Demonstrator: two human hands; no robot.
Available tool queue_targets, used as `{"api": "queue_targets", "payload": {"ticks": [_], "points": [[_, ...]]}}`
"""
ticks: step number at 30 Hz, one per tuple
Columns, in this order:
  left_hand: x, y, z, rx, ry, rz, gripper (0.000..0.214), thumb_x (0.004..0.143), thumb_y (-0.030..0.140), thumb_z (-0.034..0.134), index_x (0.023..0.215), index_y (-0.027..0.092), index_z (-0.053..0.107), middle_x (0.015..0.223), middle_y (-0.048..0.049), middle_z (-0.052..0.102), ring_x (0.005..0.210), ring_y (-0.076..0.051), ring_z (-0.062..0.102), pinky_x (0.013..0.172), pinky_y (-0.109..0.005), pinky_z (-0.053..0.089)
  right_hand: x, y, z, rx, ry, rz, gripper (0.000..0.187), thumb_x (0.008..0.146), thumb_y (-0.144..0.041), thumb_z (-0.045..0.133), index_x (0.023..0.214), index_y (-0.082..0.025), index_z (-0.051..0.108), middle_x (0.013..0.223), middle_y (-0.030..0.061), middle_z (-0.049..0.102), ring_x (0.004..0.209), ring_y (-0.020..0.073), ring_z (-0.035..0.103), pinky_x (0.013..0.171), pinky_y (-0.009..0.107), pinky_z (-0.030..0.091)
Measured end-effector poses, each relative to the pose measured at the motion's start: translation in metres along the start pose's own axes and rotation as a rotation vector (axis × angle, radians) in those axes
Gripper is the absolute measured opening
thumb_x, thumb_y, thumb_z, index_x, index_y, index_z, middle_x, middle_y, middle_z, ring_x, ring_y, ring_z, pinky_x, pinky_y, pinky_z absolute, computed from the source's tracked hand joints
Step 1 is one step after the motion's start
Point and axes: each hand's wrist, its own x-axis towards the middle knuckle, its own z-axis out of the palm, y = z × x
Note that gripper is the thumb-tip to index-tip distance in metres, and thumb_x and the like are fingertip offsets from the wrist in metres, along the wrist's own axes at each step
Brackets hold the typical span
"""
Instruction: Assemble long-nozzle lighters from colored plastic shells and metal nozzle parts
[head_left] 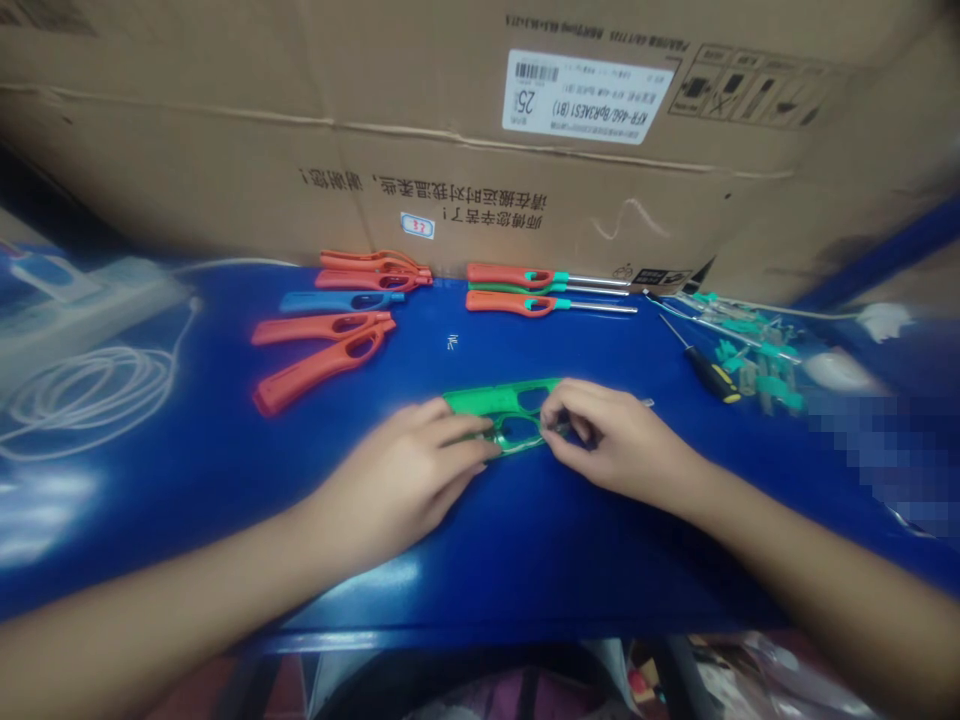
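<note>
A green plastic lighter shell (501, 401) lies on the blue table (225, 470) in front of me, with a second green half (517, 433) just below it. My left hand (409, 478) rests palm down, fingers pressing on the left part of the green halves. My right hand (611, 437) is curled, fingertips pinching at the right end of the green shell, where a thin metal tube (645, 403) sticks out to the right.
Orange shells (322, 365) and one blue shell (337, 300) lie at the back left. Three finished lighters (540, 290) lie at the back centre. A screwdriver (709, 372) and teal small parts (757, 360) sit right. A white cable (82, 395) coils left. A cardboard box (450, 130) stands behind.
</note>
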Motion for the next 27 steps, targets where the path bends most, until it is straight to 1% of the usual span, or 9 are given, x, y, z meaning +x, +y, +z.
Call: {"api": "queue_targets", "payload": {"ticks": [3,5,7,10,14,17,22,25,27], "points": [[0.0003,-0.0004,0.0004,-0.004,0.001,0.001,0.026,0.101,0.022,0.052,0.118,0.023,0.072,0.124,-0.0071,0.072,0.102,-0.026,0.064,0.087,-0.044,0.053,-0.0002,0.0005,-0.001,0.027,-0.019,-0.013,0.009,0.088,-0.012,0.059,0.09,-0.021,0.059,0.087,0.0005,0.062,0.067,0.011,0.053,0.063,0.024,0.041],[0.0007,-0.001,0.0002,-0.009,0.001,-0.001,0.027,0.101,0.023,0.052,0.118,0.023,0.072,0.124,-0.0069,0.072,0.102,-0.027,0.064,0.087,-0.045,0.054,-0.0007,0.0015,-0.0022,0.012,-0.064,-0.064,0.011,0.092,-0.012,0.055,0.095,-0.021,0.061,0.093,0.0029,0.065,0.078,0.0137,0.059,0.069,0.025,0.045],[0.0009,-0.0015,-0.0001,-0.012,-0.003,-0.003,0.027,0.101,0.022,0.051,0.118,0.024,0.073,0.124,-0.0064,0.072,0.103,-0.027,0.064,0.087,-0.046,0.054,-0.0013,0.0024,-0.0036,-0.022,-0.113,-0.113,0.015,0.095,-0.013,0.052,0.1,-0.02,0.063,0.099,0.0048,0.066,0.087,0.016,0.062,0.075,0.027,0.047],[0.0007,-0.0017,-0.0002,-0.005,-0.009,-0.01,0.028,0.101,0.022,0.051,0.117,0.027,0.074,0.125,-0.0056,0.071,0.103,-0.027,0.064,0.088,-0.048,0.054,-0.002,0.0028,-0.0053,-0.047,-0.137,-0.14,0.017,0.097,-0.015,0.051,0.102,-0.02,0.066,0.103,0.0058,0.066,0.089,0.0162,0.063,0.076,0.028,0.049],[0.0005,-0.0008,-0.0005,0.004,-0.006,-0.006,0.029,0.101,0.022,0.051,0.116,0.027,0.075,0.124,-0.0065,0.072,0.102,-0.026,0.065,0.089,-0.047,0.054,-0.0025,0.0012,-0.0065,-0.062,-0.12,-0.141,0.017,0.097,-0.018,0.053,0.104,-0.021,0.068,0.104,0.0056,0.066,0.084,0.0147,0.063,0.073,0.026,0.048],[0.0008,-0.0006,-0.0014,0.01,0.001,-0.004,0.029,0.101,0.022,0.051,0.116,0.027,0.075,0.123,-0.0068,0.072,0.103,-0.026,0.066,0.09,-0.047,0.054,-0.0028,-0.0006,-0.0076,-0.095,-0.133,-0.143,0.015,0.097,-0.022,0.054,0.104,-0.022,0.068,0.103,0.005,0.066,0.085,0.015,0.063,0.071,0.026,0.048],[0.0022,-0.0047,-0.0007,0.003,0.076,0.035,0.026,0.1,0.021,0.053,0.115,0.024,0.075,0.12,-0.0062,0.074,0.105,-0.025,0.067,0.088,-0.042,0.056,-0.005,-0.0039,-0.0097,-0.149,-0.128,-0.187,0.018,0.097,-0.027,0.056,0.109,-0.023,0.068,0.109,0.0055,0.067,0.088,0.0154,0.065,0.069,0.026,0.048],[0.0033,-0.0069,0.0002,0.002,0.112,0.033,0.024,0.1,0.02,0.054,0.113,0.021,0.075,0.117,-0.0064,0.075,0.105,-0.025,0.067,0.089,-0.042,0.056,-0.0058,-0.0041,-0.0095,-0.164,-0.083,-0.225,0.021,0.098,-0.029,0.055,0.111,-0.023,0.069,0.109,0.0055,0.069,0.091,0.0161,0.066,0.072,0.027,0.05],[0.0035,-0.007,0.0001,0.006,0.103,0.022,0.025,0.099,0.018,0.055,0.113,0.021,0.075,0.116,-0.0066,0.075,0.105,-0.026,0.066,0.089,-0.044,0.056,-0.0043,-0.0002,-0.01,-0.175,-0.013,-0.22,0.021,0.098,-0.028,0.054,0.11,-0.022,0.07,0.106,0.0054,0.069,0.091,0.0165,0.066,0.074,0.028,0.051]]}}
